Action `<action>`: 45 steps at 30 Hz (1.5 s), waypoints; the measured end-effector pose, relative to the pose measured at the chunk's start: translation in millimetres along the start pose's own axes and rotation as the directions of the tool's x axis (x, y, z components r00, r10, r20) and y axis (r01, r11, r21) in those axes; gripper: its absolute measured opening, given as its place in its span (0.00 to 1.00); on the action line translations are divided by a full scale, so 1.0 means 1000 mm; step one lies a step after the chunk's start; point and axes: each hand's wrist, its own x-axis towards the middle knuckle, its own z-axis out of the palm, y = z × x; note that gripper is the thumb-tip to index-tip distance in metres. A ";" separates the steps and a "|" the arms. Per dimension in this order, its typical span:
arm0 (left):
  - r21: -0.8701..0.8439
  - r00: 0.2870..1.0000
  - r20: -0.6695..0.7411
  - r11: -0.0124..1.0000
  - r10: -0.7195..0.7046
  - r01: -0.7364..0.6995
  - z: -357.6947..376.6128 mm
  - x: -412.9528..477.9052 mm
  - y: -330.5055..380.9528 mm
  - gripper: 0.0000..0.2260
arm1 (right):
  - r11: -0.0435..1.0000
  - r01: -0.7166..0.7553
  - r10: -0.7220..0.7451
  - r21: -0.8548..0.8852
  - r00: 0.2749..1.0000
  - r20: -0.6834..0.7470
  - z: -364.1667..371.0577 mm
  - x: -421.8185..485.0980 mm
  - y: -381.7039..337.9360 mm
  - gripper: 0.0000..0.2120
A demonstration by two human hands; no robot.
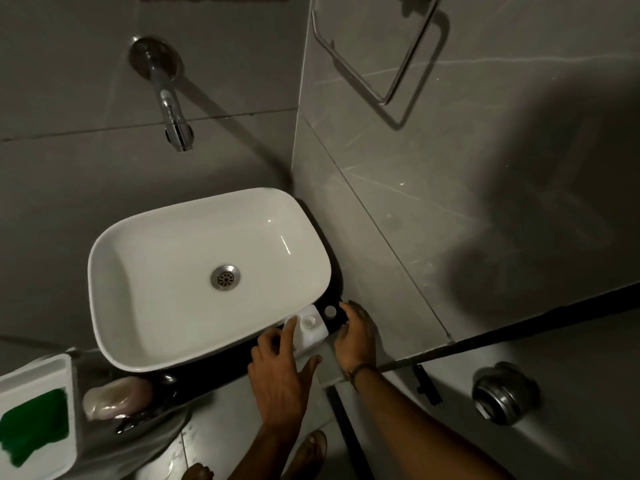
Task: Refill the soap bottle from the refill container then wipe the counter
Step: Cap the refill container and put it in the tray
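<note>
Two bare hands reach forward over the dark bench [221, 379] toward a small white refill container [313, 332] that stands at the bench's right end, tucked against the near right corner of the white basin [145, 334]. Nearest the viewer, a sandalled foot [310, 452] rests on the tiled floor below the arms. The left hand [280, 372] hovers with its grip apart, fingers spread, the fingertips [290, 323] at the container's left shoulder; whether they actually touch it cannot be told. The right hand [356, 336] is just to the container's right, its grip also apart and curled loosely, holding nothing, with a thin band round the wrist. The container's mouth [308, 320] looks uncapped, and a small round white cap [330, 310] lies on the dark bench just beyond it, near the right hand's fingertips.

Off to the left, at the near edge, a pale bar of soap [116, 396] sits beside a white tray [38, 372] that holds something green [33, 427]. Down on the right, a round metal fitting [500, 393] is fixed to the lower wall.

Farther back, the basin is dry-looking, with a steel drain [225, 277] at its middle. Above it a chrome spout [171, 109] juts from the grey tiled wall, and on the right-hand wall hangs a metal towel ring [377, 53].
</note>
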 end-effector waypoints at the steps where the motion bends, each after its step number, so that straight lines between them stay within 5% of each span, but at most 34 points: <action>1: 0.006 1.000 -0.006 1.000 0.000 0.001 0.001 0.002 0.003 0.48 | 1.000 -0.003 0.003 0.013 1.000 0.016 0.004 0.006 0.000 0.21; 7: 0.047 0.999 -0.033 0.999 -0.019 0.020 0.007 0.009 0.017 0.48 | 0.995 -0.097 0.097 0.035 0.995 0.024 0.019 0.025 -0.007 0.12; 12: 0.024 0.996 -0.061 0.998 -0.064 0.066 0.015 0.014 0.016 0.43 | 0.920 0.115 -0.095 -0.375 0.993 0.070 0.027 0.039 0.011 0.11; 17: -0.015 0.991 -0.084 0.995 -0.103 0.102 0.019 0.016 0.014 0.43 | 0.889 0.163 -0.128 -0.429 0.986 0.109 0.029 0.045 0.015 0.11; 22: -0.013 0.993 -0.078 0.996 -0.094 0.093 0.012 0.007 0.006 0.40 | 0.942 0.131 -0.119 -0.310 0.991 0.057 0.008 0.019 0.002 0.11; 25: -0.070 0.994 -0.089 0.996 -0.057 0.051 -0.005 0.003 0.001 0.38 | 0.994 0.082 -0.082 -0.074 0.997 0.003 -0.020 -0.008 -0.019 0.09; 29: -0.397 0.989 -0.146 0.917 -0.014 -0.046 -0.050 -0.002 -0.002 0.33 | 0.987 0.155 -0.156 0.043 0.988 0.013 -0.075 -0.038 -0.067 0.14; 33: -0.694 0.992 -0.127 0.713 0.013 -0.099 -0.101 0.001 -0.002 0.35 | 0.923 0.349 -0.381 0.163 0.891 0.246 -0.136 -0.069 -0.146 0.19; 37: -0.783 0.992 -0.103 0.610 0.067 -0.123 -0.147 0.004 -0.003 0.37 | 0.784 0.621 -0.560 -0.019 0.719 0.411 -0.161 -0.098 -0.223 0.18; 41: -0.792 0.997 -0.033 0.607 0.070 -0.069 -0.185 -0.002 -0.007 0.34 | 0.581 0.793 -0.643 -0.186 0.586 0.493 -0.158 -0.124 -0.272 0.16; 45: -0.778 0.998 0.007 0.627 0.070 -0.038 -0.212 -0.009 -0.015 0.33 | 0.486 0.832 -0.614 -0.269 0.543 0.573 -0.149 -0.145 -0.306 0.14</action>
